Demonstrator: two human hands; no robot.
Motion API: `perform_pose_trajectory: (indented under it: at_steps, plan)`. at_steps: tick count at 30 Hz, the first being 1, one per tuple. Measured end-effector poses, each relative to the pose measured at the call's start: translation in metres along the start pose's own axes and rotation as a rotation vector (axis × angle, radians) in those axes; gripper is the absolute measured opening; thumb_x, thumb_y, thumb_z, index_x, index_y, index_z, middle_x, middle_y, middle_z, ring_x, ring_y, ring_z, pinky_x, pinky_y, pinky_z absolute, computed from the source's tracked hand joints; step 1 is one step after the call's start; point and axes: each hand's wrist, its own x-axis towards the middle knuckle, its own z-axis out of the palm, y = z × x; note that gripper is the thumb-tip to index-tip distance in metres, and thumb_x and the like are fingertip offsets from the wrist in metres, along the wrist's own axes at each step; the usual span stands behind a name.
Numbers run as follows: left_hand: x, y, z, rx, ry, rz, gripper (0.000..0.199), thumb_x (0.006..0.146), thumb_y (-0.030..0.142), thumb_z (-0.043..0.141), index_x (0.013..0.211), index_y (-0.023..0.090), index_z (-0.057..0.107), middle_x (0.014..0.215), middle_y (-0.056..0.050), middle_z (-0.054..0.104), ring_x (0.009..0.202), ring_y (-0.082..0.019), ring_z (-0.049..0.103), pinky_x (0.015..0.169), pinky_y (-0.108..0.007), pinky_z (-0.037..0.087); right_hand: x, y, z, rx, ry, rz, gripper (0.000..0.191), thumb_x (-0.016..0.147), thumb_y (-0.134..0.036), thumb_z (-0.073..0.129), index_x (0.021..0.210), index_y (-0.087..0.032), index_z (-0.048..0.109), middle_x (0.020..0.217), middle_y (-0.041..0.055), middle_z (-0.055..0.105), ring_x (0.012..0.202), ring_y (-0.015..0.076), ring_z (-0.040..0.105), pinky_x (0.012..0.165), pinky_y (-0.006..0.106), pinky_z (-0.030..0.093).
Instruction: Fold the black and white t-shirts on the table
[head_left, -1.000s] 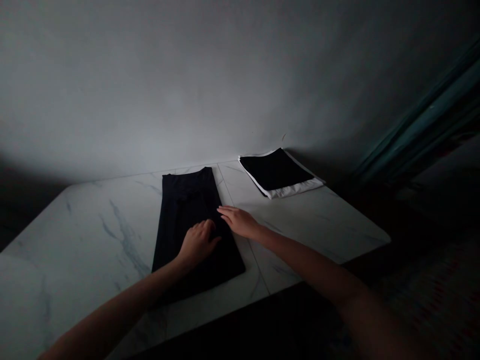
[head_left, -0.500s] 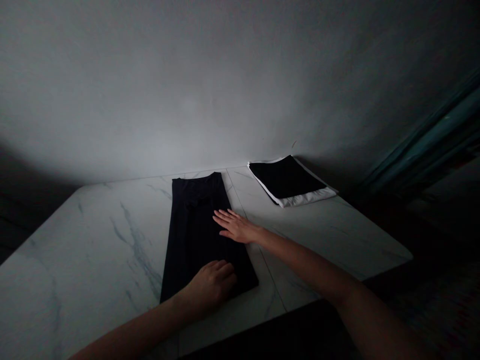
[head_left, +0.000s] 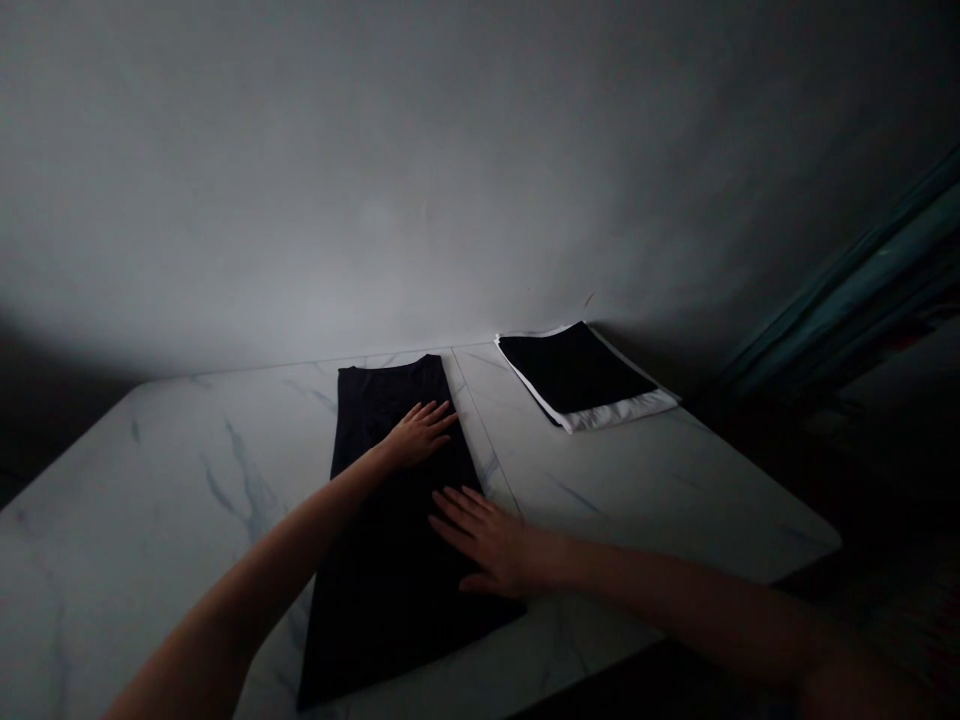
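Marble table with a long black cloth lying flat, no crosswise fold yet (lengthwise, can't really tell in this light). Neatly folded black-and-white stack sits near the wall. Left hand and right hand are both spread on the cloth, pinching nothing.

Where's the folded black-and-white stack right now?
In the head view, the folded black-and-white stack lies at the far edge of the marble table, by the wall, to the right of the long black cloth.
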Motion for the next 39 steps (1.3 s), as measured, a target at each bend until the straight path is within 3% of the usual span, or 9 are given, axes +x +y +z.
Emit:
perform_pose_trajectory:
  at_steps: [3,6,11,16,20,24,30,35,39]
  plan:
    - [-0.006,-0.004,0.015,0.029,0.026,0.024,0.053,0.102,0.045,0.036,0.152,0.026,0.037,0.159,-0.01,0.034,0.145,-0.029,0.034,0.119,-0.051,0.027,-0.011,-0.011,0.005,0.119,-0.026,-0.186,0.076,0.095,-0.048,0.055,0.159,-0.024,0.02,0.162,0.0097,0.024,0.152,0.0279,0.008,0.122,0.055,0.018]
    - [-0.011,-0.005,0.016,0.045,0.084,0.023,0.055,0.101,0.05,0.035,0.15,0.025,0.041,0.16,-0.01,0.034,0.147,-0.029,0.031,0.12,-0.051,0.024,-0.005,-0.001,-0.002,0.343,0.046,-0.348,0.051,0.101,-0.043,0.042,0.151,-0.032,0.04,0.149,0.0003,0.05,0.144,0.0167,0.036,0.119,0.035,0.032]
    - [0.003,-0.018,0.001,0.041,0.104,-0.188,0.051,0.098,0.04,0.045,0.143,0.017,0.05,0.154,-0.015,0.043,0.141,-0.032,0.041,0.113,-0.049,0.037,0.05,0.074,-0.031,0.228,0.466,0.195,0.045,0.103,-0.035,0.036,0.137,-0.014,0.057,0.145,0.013,0.053,0.139,0.0213,0.045,0.116,0.04,0.038]
    - [0.03,-0.046,-0.016,-0.027,0.086,-0.226,0.035,0.097,0.028,0.042,0.12,0.021,0.068,0.129,-0.011,0.067,0.118,-0.027,0.062,0.103,-0.043,0.048,0.125,0.164,-0.048,-0.099,0.338,0.398,0.048,0.101,-0.03,0.042,0.143,-0.008,0.05,0.15,0.0193,0.045,0.143,0.0268,0.039,0.119,0.046,0.033]
    - [0.045,-0.071,-0.001,0.024,0.174,-0.39,0.047,0.097,0.031,0.041,0.14,0.014,0.051,0.149,-0.019,0.049,0.139,-0.032,0.044,0.115,-0.049,0.035,0.181,0.208,-0.057,-0.144,0.395,0.473,0.051,0.103,-0.028,0.037,0.148,-0.005,0.042,0.157,0.0201,0.034,0.146,0.0266,0.032,0.12,0.043,0.03]
    - [0.045,-0.093,0.022,-0.01,0.036,-0.422,0.055,0.1,0.041,0.034,0.15,0.019,0.039,0.157,-0.018,0.036,0.145,-0.035,0.034,0.113,-0.059,0.032,0.206,0.223,-0.059,-0.125,0.284,0.52,0.056,0.103,-0.037,0.039,0.151,-0.009,0.037,0.16,0.0174,0.027,0.148,0.0311,0.025,0.119,0.052,0.027]
    - [-0.025,-0.076,0.01,-0.009,0.066,-0.264,0.053,0.101,0.044,0.035,0.147,0.018,0.043,0.159,-0.016,0.034,0.149,-0.03,0.027,0.119,-0.054,0.024,0.157,0.169,-0.029,-0.111,0.313,0.46,0.056,0.102,-0.034,0.04,0.15,-0.005,0.039,0.158,0.022,0.03,0.149,0.0305,0.025,0.12,0.048,0.028]
    - [-0.136,-0.009,0.001,-0.046,0.125,-0.171,0.069,0.102,0.049,0.032,0.159,0.016,0.009,0.164,-0.017,0.018,0.151,-0.027,0.018,0.12,-0.049,0.026,0.073,0.075,0.008,-0.098,0.286,0.25,0.057,0.102,-0.038,0.039,0.154,-0.014,0.033,0.161,0.0161,0.027,0.15,0.0284,0.022,0.12,0.056,0.022]
    - [-0.193,0.048,-0.008,-0.08,0.066,-0.136,0.076,0.102,0.048,0.031,0.158,0.019,-0.012,0.164,-0.017,0.015,0.152,-0.027,0.016,0.12,-0.047,0.027,0.027,0.024,0.018,-0.087,0.235,0.188,0.061,0.102,-0.041,0.042,0.156,-0.015,0.029,0.162,0.0166,0.022,0.151,0.0281,0.017,0.121,0.057,0.017]
